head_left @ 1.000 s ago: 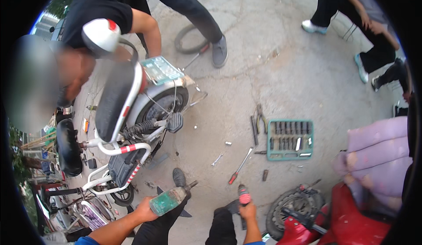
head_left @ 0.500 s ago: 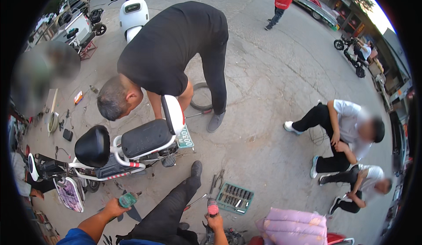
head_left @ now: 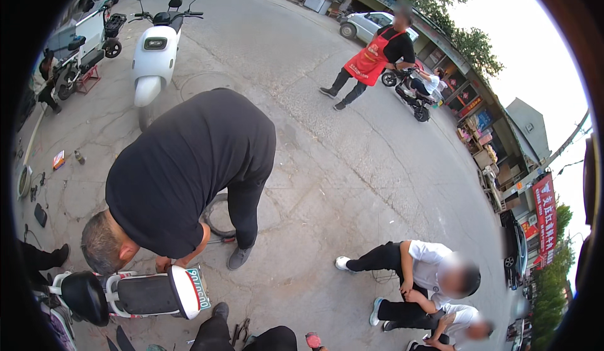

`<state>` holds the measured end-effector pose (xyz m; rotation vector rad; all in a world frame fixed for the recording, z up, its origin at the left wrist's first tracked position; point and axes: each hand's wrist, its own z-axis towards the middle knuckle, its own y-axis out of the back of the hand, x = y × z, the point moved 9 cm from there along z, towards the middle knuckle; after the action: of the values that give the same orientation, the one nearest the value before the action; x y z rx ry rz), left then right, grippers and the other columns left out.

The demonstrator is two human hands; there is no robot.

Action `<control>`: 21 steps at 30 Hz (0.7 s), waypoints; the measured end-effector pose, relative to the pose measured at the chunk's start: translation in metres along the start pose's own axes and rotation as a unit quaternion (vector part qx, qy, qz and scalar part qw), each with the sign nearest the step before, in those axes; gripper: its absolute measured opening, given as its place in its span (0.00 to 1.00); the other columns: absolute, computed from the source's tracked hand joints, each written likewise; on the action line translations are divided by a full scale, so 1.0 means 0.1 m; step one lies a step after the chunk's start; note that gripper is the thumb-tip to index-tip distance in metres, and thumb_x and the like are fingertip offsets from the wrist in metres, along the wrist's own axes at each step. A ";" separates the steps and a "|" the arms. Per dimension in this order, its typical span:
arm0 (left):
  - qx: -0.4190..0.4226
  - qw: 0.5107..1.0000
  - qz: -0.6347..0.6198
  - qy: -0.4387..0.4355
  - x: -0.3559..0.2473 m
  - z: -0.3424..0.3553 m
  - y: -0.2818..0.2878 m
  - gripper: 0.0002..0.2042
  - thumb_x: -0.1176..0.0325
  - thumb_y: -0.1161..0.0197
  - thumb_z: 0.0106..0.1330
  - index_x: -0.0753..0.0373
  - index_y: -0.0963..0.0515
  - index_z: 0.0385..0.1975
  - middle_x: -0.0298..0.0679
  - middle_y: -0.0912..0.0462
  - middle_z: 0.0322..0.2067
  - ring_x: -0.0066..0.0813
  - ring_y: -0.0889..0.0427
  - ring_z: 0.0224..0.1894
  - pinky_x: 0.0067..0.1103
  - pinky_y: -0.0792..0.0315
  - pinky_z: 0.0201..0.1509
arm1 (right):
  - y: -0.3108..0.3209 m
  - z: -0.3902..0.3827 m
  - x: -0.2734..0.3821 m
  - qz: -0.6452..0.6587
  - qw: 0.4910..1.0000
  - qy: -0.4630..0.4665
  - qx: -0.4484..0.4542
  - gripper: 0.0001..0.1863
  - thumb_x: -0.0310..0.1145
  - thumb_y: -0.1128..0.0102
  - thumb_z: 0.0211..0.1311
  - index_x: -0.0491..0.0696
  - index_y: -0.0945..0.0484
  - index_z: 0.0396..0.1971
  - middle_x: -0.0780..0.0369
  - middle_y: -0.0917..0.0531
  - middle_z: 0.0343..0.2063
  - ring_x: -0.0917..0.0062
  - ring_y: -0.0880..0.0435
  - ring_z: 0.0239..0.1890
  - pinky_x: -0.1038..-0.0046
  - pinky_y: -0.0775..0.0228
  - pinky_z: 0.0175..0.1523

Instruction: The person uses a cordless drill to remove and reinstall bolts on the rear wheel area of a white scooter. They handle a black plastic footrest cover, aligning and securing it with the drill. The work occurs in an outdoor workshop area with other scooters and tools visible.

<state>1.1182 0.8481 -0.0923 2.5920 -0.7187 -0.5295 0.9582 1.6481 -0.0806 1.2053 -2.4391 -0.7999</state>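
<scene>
At the lower edge the red head of a power tool [head_left: 313,340] shows, with only a sliver of my right hand [head_left: 323,348] closed at it. My left hand is out of the picture; just the top of a green tool [head_left: 155,348] peeks in at the bottom. My knees, in dark trousers [head_left: 277,338], are bent in front of me. Ahead to the left stands a small white electric bike with a black seat [head_left: 148,295]. A person in black [head_left: 189,156] bends over its rear, both hands [head_left: 171,263] low beside the seat.
Behind the bending person's foot lies a tyre [head_left: 218,216]. Pliers [head_left: 240,330] rest on the ground near my knees. Seated people in white shirts [head_left: 434,269] are at the right. A white scooter [head_left: 155,61] and a person in a red apron [head_left: 370,61] stand farther off.
My view has tipped up toward the street and swung right. My left hand has dropped out of view, and my right hand and its tool have sunk to the lower edge.
</scene>
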 end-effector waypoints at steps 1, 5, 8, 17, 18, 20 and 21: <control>-0.012 0.999 -0.012 -0.030 -0.18 -0.04 -0.08 0.25 0.45 0.26 0.58 0.66 0.19 0.25 0.47 0.18 0.19 0.41 0.21 0.21 0.38 0.28 0.27 | 0.35 -0.01 0.05 -0.023 1.000 -0.016 0.010 0.33 0.51 0.33 0.59 0.54 0.25 0.63 0.53 0.18 0.56 0.64 0.17 0.56 0.60 0.23 0.56; -0.041 0.998 -0.052 -0.015 -0.81 -0.16 -0.41 0.28 0.41 0.30 0.60 0.67 0.17 0.25 0.48 0.17 0.20 0.42 0.21 0.23 0.37 0.29 0.29 | 1.35 0.35 0.52 0.019 1.000 -0.014 0.005 0.27 0.52 0.29 0.56 0.47 0.21 0.47 0.55 0.16 0.41 0.66 0.15 0.43 0.63 0.21 0.47; -0.033 0.988 -0.139 0.061 -1.32 -0.27 -0.69 0.25 0.48 0.27 0.59 0.72 0.16 0.31 0.42 0.18 0.21 0.30 0.25 0.24 0.35 0.30 0.29 | 1.82 0.92 0.66 0.135 0.991 0.008 0.015 0.26 0.52 0.27 0.53 0.41 0.18 0.35 0.56 0.14 0.30 0.67 0.13 0.33 0.65 0.20 0.41; -0.093 0.942 -0.192 0.259 -3.16 -1.15 -1.50 0.32 0.46 0.24 0.51 0.77 0.20 0.35 0.57 0.14 0.33 0.49 0.12 0.35 0.35 0.20 0.40 | 3.71 2.30 1.68 -0.042 0.985 0.152 0.064 0.16 0.35 0.23 0.52 0.41 0.21 0.28 0.59 0.17 0.21 0.73 0.18 0.20 0.70 0.26 0.25; -0.092 0.931 -0.232 0.266 -3.35 -1.22 -1.63 0.33 0.46 0.24 0.51 0.78 0.21 0.36 0.60 0.14 0.34 0.52 0.12 0.38 0.36 0.20 0.42 | 3.89 2.35 1.84 -0.048 0.978 0.180 0.090 0.16 0.35 0.23 0.52 0.40 0.21 0.29 0.58 0.17 0.22 0.73 0.17 0.21 0.70 0.26 0.26; -0.107 0.925 -0.250 0.264 -3.74 -1.28 -1.83 0.32 0.45 0.25 0.52 0.78 0.19 0.34 0.61 0.14 0.35 0.53 0.13 0.41 0.38 0.20 0.45 | 4.20 2.51 2.20 -0.158 0.960 0.226 0.051 0.21 0.39 0.22 0.51 0.39 0.19 0.36 0.56 0.14 0.26 0.70 0.14 0.27 0.65 0.23 0.32; -0.136 0.927 -0.231 0.261 -3.91 -1.28 -1.88 0.32 0.44 0.26 0.52 0.77 0.18 0.33 0.61 0.14 0.35 0.53 0.13 0.42 0.38 0.21 0.46 | 4.33 2.55 2.41 -0.230 0.930 0.287 0.009 0.22 0.41 0.22 0.50 0.39 0.19 0.36 0.56 0.14 0.27 0.68 0.13 0.28 0.64 0.22 0.34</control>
<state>0.9400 1.2470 0.0258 2.4576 0.1404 -0.0369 0.4152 1.7562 -0.0175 1.7561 -1.7168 -0.4376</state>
